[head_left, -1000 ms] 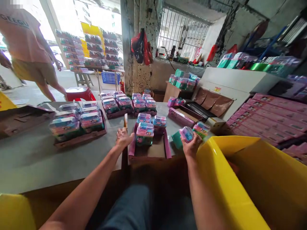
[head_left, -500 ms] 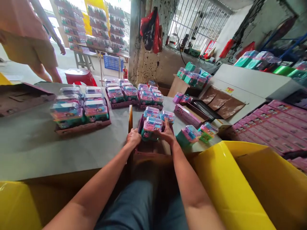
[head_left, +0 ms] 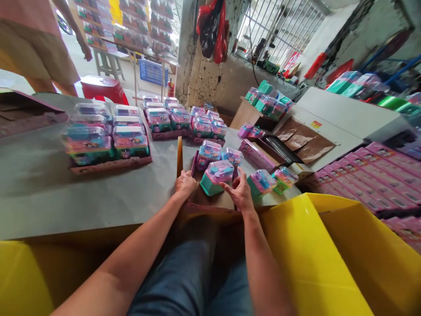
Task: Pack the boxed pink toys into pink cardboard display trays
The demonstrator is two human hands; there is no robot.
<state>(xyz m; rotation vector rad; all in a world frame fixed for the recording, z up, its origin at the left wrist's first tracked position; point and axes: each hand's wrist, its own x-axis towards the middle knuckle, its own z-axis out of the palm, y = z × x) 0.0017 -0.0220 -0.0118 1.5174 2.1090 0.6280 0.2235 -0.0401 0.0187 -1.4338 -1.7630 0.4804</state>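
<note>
A shallow pink cardboard tray (head_left: 210,202) stands at the table edge in front of me. Fingers of my left hand (head_left: 186,183) are closed on its left wall, beside an upright cardboard flap (head_left: 180,156). Inside, a small clear-lidded plastic case (head_left: 215,177) with a green base sits askew. Behind it are a second such case (head_left: 210,151) and a third case (head_left: 233,156). My right hand (head_left: 242,192) is at the tray's right side, thumb and fingers spread; its thumb is close to the askew case, and whether they touch I cannot tell.
Two more cases (head_left: 261,182) stand right of the tray. Filled trays (head_left: 112,164) line the table's left and back. Yellow cartons (head_left: 305,245) flank my legs. Pink boxes (head_left: 371,175) are stacked at right. A person (head_left: 36,48) stands beyond the table, near a red stool (head_left: 103,90).
My right hand has come off the front case and spread, moving slightly right. That case now sits turned, farther right in the tray. My left hand stays at the tray's left wall.
</note>
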